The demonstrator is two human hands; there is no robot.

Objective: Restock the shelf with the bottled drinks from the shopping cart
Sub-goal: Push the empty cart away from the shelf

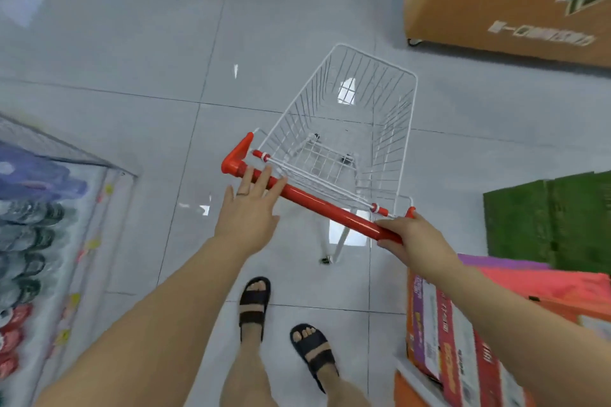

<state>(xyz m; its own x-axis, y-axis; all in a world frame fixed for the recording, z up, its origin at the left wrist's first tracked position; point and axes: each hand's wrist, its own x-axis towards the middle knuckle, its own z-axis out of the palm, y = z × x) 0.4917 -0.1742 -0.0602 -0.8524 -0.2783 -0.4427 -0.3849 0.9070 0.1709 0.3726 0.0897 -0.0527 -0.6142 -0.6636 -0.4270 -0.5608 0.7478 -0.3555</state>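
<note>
1. We are gripping the red handle (324,205) with our right hand (413,238), fingers (391,225) curled round it.
2. Our left hand (248,211) is resting straight-fingered on it; closing it is steadying the steering.
3. The shopping cart (391,129) ahead is seemingly carrying no bottled drinks.

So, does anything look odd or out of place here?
The cart is empty, bare wire all round, odd for a restocking job. Nothing looks spilled or broken. The right hand grips its handle; the left hand rests on it.
</note>
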